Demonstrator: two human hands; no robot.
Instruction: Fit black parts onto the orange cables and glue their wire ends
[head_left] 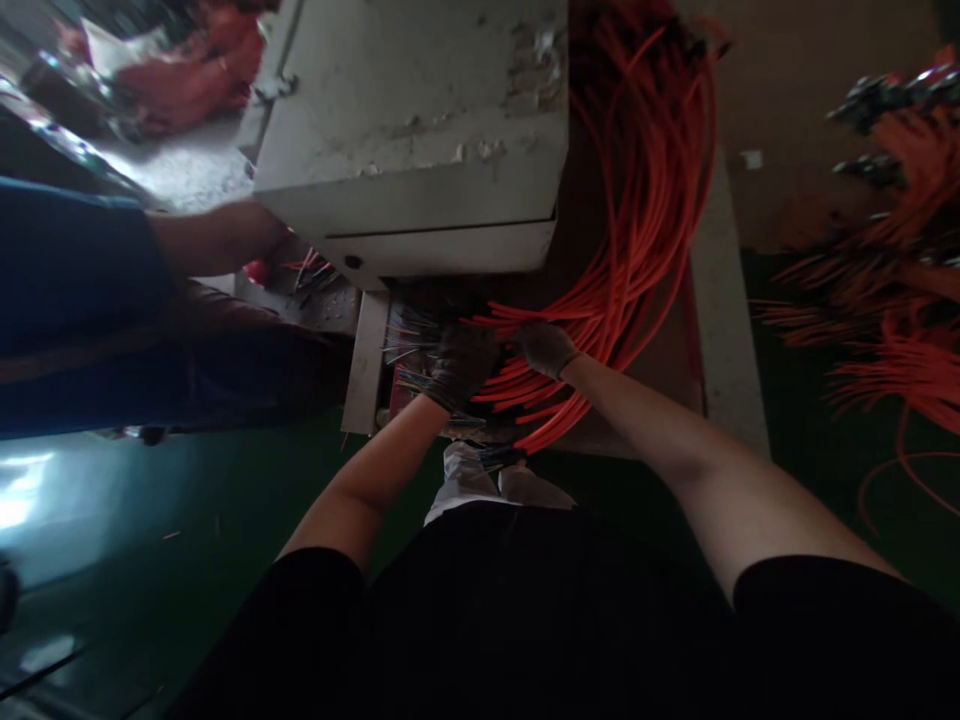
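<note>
left hand (459,365) gloved, closed on thin multicoloured wire ends (409,345) | right hand (546,347) gloved, clenched around long orange cable bundle (637,230) mid-frame | grey metal box (420,140) above

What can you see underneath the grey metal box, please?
Under the grey metal box, both gloved hands, left hand and right hand, grip orange cables. Thin coloured wire ends show; the shadowed recess stays hidden.
</note>
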